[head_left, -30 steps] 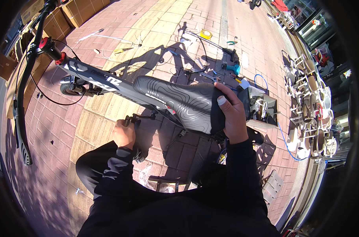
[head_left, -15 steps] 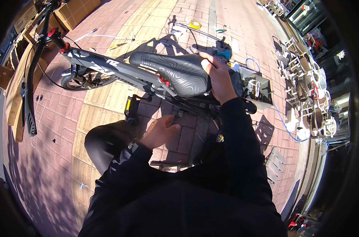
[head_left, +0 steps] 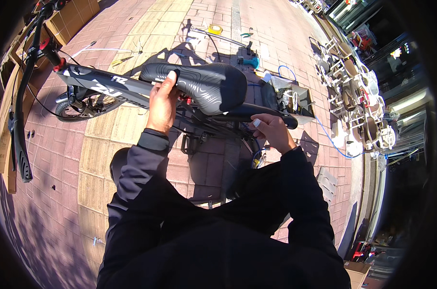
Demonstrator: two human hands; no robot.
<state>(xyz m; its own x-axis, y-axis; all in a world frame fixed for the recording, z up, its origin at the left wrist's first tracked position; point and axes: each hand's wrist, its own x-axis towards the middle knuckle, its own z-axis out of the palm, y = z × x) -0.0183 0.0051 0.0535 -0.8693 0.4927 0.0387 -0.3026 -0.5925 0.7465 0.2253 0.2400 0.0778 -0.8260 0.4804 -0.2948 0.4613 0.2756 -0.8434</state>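
In front of me stands a bicycle with a grey frame [head_left: 103, 86] and a black saddle [head_left: 211, 86] marked with pale contour lines. My left hand [head_left: 161, 107] grips the saddle's narrow front end, thumb on top and fingers out of sight beneath it. Lower right of the saddle, my right hand [head_left: 275, 133] is closed with thumb and forefinger together, just below the black rear mudguard [head_left: 264, 112]. Whatever the right fingers may hold is too small to make out. A red clamp [head_left: 188, 101] shows under the saddle.
The black handlebar [head_left: 20, 115] rises at left before cardboard boxes [head_left: 67, 21]. Beyond the bicycle lie a yellow tape roll [head_left: 215, 29], a teal power tool [head_left: 250, 62] and an open box of parts [head_left: 300, 100]. Stacked chairs [head_left: 355, 96] line the right side. A blue cord [head_left: 330, 138] crosses the paving.
My right hand has let go of the saddle's rear and moved down beside the mudguard. My left hand has risen from below the frame and taken hold of the saddle's front. The view has shifted slightly.
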